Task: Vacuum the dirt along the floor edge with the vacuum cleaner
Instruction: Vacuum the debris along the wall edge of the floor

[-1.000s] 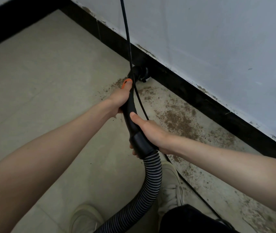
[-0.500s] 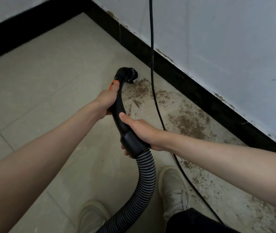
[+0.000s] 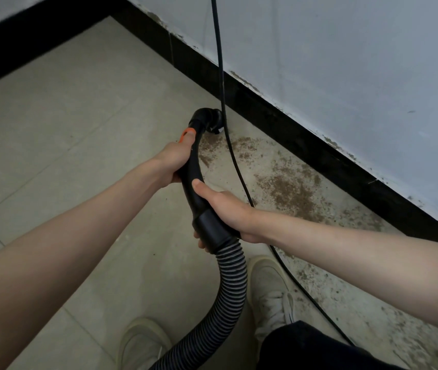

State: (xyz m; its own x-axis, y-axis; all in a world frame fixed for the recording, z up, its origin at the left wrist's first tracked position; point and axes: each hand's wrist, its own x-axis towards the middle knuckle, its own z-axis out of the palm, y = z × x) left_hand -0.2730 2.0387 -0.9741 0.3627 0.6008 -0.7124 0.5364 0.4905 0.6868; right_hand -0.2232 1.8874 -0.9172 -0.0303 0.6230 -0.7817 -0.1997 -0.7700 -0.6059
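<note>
- The black vacuum handle was gripped by the left hand and right hand.
- The nozzle had been drawn back from the skirting.
- The brown dirt beside the skirting board remained unvacuumed.

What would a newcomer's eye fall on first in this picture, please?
First, the curved black plastic vacuum handle at centre, gripped by the left hand above and the right hand near the ribbed grey hose. Next, the brown dirt patch on the floor beside the black baseboard, crossed by a thin black cord.
</note>
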